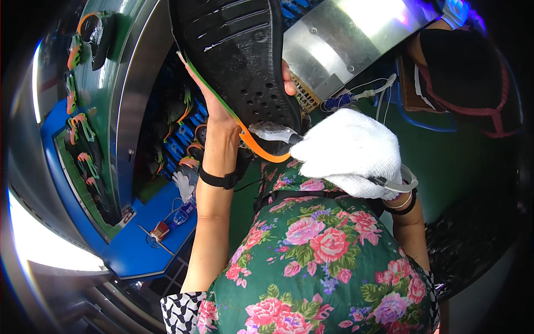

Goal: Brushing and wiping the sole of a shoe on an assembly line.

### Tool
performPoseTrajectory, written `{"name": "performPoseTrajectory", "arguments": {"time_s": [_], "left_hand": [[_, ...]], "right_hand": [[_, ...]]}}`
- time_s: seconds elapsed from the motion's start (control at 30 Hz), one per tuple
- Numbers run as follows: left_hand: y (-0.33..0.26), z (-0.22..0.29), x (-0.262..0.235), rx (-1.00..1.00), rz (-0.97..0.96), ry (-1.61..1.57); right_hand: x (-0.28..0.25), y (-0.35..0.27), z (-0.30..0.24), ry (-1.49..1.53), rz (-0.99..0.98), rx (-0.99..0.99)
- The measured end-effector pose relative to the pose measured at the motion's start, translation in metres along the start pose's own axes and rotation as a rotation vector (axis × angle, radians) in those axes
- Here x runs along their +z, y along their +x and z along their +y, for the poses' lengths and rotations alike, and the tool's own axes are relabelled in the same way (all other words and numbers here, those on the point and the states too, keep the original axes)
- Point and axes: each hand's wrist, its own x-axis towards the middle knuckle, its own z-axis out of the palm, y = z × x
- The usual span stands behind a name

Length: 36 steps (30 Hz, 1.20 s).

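Note:
My bare left hand (pixel 221 113) grips a large black shoe sole (pixel 236 61) with ridges and small holes; its fingertips show at the right edge. Along the sole's left and lower edge runs a pink, green and orange band (pixel 257 148). In a white knit glove, my right hand (pixel 350 150) is closed round the dark handle of a brush (pixel 272 132). The brush's pale, shiny head lies against the lower part of the sole, just above the orange band. The glove hides most of my right fingers.
At left, a green and metal machine (pixel 130 106) stands beside several hanging black, orange and green shoe parts (pixel 83 128). A blue shelf (pixel 147 245) holds a bottle (pixel 182 214) and a white glove (pixel 182 185). Another person's blue-gloved hand (pixel 456 14) shows beyond a metal box (pixel 339 44).

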Motion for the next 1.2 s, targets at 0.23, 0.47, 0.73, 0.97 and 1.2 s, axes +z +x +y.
{"name": "performPoseTrajectory", "arguments": {"time_s": [0.23, 0.47, 0.73, 0.97, 1.2], "left_hand": [[0.004, -0.003, -0.003, -0.059, -0.04, -0.092], [0.009, -0.004, -0.005, -0.024, -0.078, -0.081], [0.007, -0.003, -0.016, -0.033, -0.065, -0.038], [0.018, -0.003, -0.003, -0.068, 0.014, -0.063], [0.018, -0.005, -0.009, -0.077, -0.013, -0.043]], "right_hand": [[-0.005, 0.004, 0.001, -0.04, -0.095, -0.046], [0.005, 0.001, 0.006, -0.042, -0.075, -0.051], [-0.003, 0.001, 0.014, -0.015, -0.099, -0.054], [-0.005, 0.002, 0.017, -0.002, -0.086, -0.047], [-0.01, -0.006, 0.019, -0.004, -0.128, -0.013]]}}
